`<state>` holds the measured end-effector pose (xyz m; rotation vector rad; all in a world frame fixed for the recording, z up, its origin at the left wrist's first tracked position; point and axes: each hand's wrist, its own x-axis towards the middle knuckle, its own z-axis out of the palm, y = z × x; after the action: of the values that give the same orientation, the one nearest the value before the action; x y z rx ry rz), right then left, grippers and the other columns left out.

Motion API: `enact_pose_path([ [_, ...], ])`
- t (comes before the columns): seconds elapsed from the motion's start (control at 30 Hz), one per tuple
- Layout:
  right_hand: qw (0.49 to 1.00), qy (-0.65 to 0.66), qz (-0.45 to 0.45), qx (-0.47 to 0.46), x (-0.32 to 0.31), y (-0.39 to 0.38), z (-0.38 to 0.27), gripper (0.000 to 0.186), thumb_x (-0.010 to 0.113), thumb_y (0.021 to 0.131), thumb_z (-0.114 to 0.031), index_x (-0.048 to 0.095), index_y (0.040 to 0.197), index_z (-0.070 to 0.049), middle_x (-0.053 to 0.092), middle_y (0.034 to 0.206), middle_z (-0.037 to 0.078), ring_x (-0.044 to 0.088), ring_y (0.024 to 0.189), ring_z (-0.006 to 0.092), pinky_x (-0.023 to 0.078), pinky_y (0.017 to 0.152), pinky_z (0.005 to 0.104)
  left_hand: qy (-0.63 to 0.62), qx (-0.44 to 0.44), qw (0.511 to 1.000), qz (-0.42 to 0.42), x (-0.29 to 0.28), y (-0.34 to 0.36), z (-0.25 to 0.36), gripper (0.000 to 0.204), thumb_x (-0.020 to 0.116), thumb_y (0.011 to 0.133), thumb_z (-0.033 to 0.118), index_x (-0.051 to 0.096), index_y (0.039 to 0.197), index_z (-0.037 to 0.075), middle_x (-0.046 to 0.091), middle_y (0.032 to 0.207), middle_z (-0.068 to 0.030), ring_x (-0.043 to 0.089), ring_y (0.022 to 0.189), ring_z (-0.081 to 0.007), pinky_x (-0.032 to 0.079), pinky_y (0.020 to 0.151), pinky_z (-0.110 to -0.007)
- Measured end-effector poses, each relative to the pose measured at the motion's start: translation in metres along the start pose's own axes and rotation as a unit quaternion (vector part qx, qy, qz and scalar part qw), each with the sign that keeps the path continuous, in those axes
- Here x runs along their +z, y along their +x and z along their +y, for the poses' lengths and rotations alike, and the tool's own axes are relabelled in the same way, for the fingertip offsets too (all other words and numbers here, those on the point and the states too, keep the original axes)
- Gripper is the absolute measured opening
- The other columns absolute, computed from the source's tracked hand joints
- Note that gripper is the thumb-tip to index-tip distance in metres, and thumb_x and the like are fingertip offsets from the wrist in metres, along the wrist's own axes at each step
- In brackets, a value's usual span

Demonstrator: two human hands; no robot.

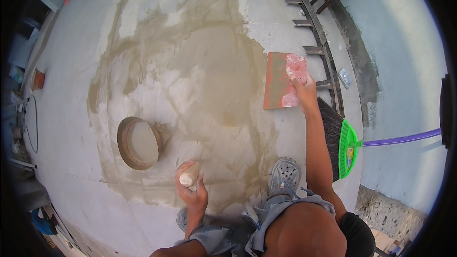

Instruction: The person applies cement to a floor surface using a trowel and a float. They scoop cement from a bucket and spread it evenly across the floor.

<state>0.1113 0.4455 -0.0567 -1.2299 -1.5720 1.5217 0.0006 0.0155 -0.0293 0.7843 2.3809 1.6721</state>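
Observation:
My right hand point(304, 88) is closed on the right edge of a flat, red rectangular spreader point(276, 83), which is smeared with grey-brown paste and white residue. The spreader is over the floor, right of the wet patch. My left hand point(191, 188) is wrapped round a tan, rounded handle point(189, 177) with a whitish end. The rest of that tool is blurred or hidden. A round bucket point(124, 134) holding smooth grey paste stands to the left of that hand. Wet, grey-brown paste point(219, 71) is spread unevenly across the pale floor point(71, 133) in front of me.
A green broom head point(350, 150) with dark bristles and a purple handle point(402, 137) lies beside my right forearm. Beyond it runs a dark metal frame with short rungs point(316, 31), along the blue wall point(404, 52). An orange-brown container point(38, 79) stands far left, near a cable point(36, 123).

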Motion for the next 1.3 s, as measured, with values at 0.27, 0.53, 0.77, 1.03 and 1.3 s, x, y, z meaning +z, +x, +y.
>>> enact_pose_path([
  [0.27,0.998,0.026,-0.055,-0.018,0.037,0.065,-0.004,0.049,0.07,0.098,-0.006,0.059,0.144,0.006,0.072,0.125,0.013,0.07,0.105,0.0158,0.057,0.089,0.0319,-0.004,-0.025,1.0,-0.002,0.005,0.0,0.001,0.044,0.067,0.097,-0.008,0.051,0.138,-0.003,0.062,0.136,-0.0192,0.062,0.132,-0.0316,0.055,0.108,-0.041],
  [0.53,0.999,0.027,-0.023,0.01,0.005,0.012,-0.003,0.054,0.068,0.1,-0.002,0.053,0.151,0.007,0.07,0.133,0.014,0.069,0.115,0.0183,0.055,0.101,0.0337,0.0,-0.011,1.0,0.022,0.003,0.001,0.004,0.047,0.073,0.091,-0.007,0.056,0.135,0.0,0.07,0.129,-0.0196,0.068,0.123,-0.0329,0.052,0.108,-0.042],
  [0.77,0.997,0.075,-0.033,-0.009,0.008,0.025,0.014,0.051,0.068,0.099,-0.003,0.056,0.148,0.006,0.071,0.129,0.012,0.069,0.108,0.0164,0.057,0.094,0.0322,-0.038,-0.016,0.999,0.015,0.007,0.004,0.005,0.047,0.073,0.091,-0.007,0.056,0.135,-0.002,0.071,0.128,-0.0203,0.069,0.122,-0.0332,0.053,0.109,-0.043],
  [1.03,0.996,0.071,-0.057,-0.004,0.062,0.062,-0.009,0.05,0.07,0.098,-0.006,0.057,0.146,0.006,0.071,0.127,0.011,0.068,0.107,0.0162,0.056,0.094,0.0339,-0.022,0.013,1.0,-0.004,0.011,0.004,0.006,0.05,0.073,0.089,-0.009,0.055,0.135,-0.001,0.071,0.129,-0.0202,0.068,0.123,-0.0333,0.053,0.109,-0.044],
  [1.3,0.996,0.078,-0.026,0.023,0.014,-0.01,0.018,0.048,0.069,0.101,-0.006,0.057,0.146,0.006,0.071,0.13,0.012,0.068,0.113,0.0169,0.055,0.099,0.034,-0.138,0.051,0.988,0.04,0.016,-0.002,-0.002,0.056,0.078,0.085,-0.009,0.055,0.135,0.0,0.063,0.133,-0.0205,0.064,0.126,-0.0395,0.051,0.111,-0.054],
])
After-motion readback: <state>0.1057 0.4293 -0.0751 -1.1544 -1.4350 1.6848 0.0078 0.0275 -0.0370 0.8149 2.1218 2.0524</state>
